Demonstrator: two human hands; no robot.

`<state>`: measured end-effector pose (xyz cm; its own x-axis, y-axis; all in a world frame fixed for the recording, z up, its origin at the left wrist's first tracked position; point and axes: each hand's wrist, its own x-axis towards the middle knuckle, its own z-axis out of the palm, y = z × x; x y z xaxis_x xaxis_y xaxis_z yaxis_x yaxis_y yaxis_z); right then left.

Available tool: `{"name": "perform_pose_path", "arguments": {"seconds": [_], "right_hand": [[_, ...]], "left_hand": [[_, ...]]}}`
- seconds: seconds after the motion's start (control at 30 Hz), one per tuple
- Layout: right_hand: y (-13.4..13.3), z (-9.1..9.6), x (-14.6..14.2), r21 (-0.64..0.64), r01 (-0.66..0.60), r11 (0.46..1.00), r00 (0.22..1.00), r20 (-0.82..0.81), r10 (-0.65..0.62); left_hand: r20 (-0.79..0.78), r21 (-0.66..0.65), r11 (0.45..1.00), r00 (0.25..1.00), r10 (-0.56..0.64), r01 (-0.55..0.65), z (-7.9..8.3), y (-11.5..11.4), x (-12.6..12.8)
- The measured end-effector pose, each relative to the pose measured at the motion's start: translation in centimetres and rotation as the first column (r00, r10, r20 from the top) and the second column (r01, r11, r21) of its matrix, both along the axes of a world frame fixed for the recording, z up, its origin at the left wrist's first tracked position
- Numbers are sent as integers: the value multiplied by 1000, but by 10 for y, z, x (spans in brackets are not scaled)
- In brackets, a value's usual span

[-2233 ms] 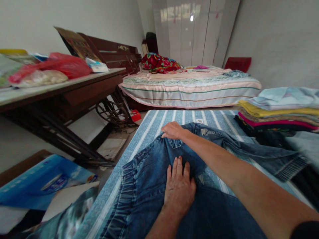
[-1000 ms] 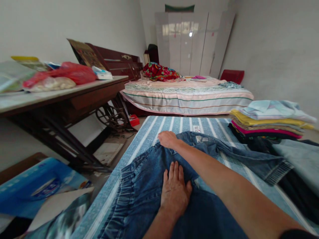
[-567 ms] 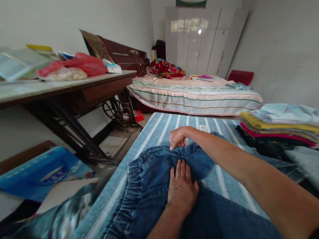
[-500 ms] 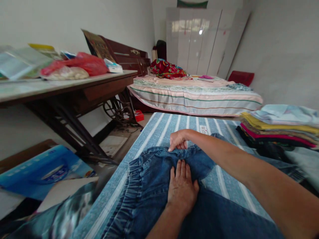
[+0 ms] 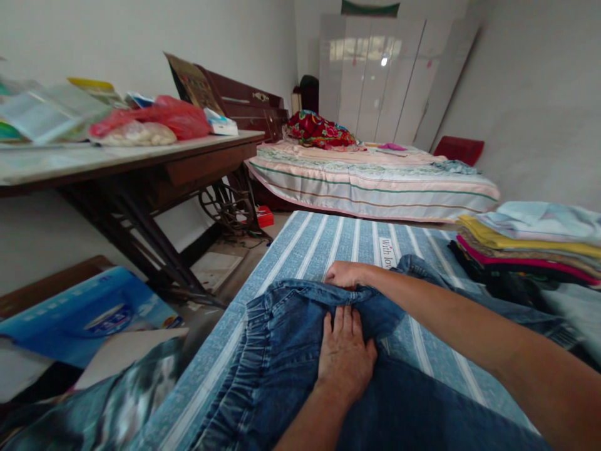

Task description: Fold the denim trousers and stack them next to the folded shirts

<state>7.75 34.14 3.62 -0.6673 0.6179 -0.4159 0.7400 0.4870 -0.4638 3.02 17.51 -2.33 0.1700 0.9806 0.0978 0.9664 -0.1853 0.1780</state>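
Blue jeans [image 5: 293, 357] with a gathered elastic waistband [image 5: 256, 338] lie spread out in front of me, one leg running off to the right. My left hand [image 5: 346, 352] rests flat on the denim, fingers stretched forward. Just beyond it, my right hand [image 5: 345, 274] is curled at the far edge of the jeans and grips the fabric there; its fingertips are hidden behind the raised fold. Under the jeans is a blue and white striped cover [image 5: 305, 244].
A stack of folded clothes [image 5: 530, 241] sits at the right. On the left stand a sewing-machine table [image 5: 216, 150] with bags on it and a blue box [image 5: 94, 313] below. Behind are a bed [image 5: 366, 181] and a wardrobe [image 5: 370, 94].
My right hand has dropped lower behind the far edge, and a fold of denim there now stands up over its fingers. My left hand stays flat on the jeans.
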Motion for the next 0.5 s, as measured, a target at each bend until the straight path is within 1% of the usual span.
{"name": "perform_pose_path", "arguments": {"seconds": [0.1,0.17,0.23,0.33,0.43,0.5], "right_hand": [[-7,3,-6,94,-129,987,992,5,129],[-13,7,-9,164,-204,965,979,20,203],[-18,13,-10,246,-248,937,969,39,246],[-23,21,-7,364,-255,896,965,44,257],[-23,28,-4,455,-210,865,972,-2,236],[-22,29,-3,491,-175,854,974,-38,222]], "left_hand": [[5,-12,1000,1000,2,-2,0,0,0],[7,-23,1000,1000,5,-5,0,0,0],[6,-25,1000,1000,4,-4,-1,0,0],[-10,-8,1000,1000,2,-3,-1,0,0],[-31,22,999,999,-23,24,1,1,0],[-41,32,999,998,-41,42,2,1,1]]}}
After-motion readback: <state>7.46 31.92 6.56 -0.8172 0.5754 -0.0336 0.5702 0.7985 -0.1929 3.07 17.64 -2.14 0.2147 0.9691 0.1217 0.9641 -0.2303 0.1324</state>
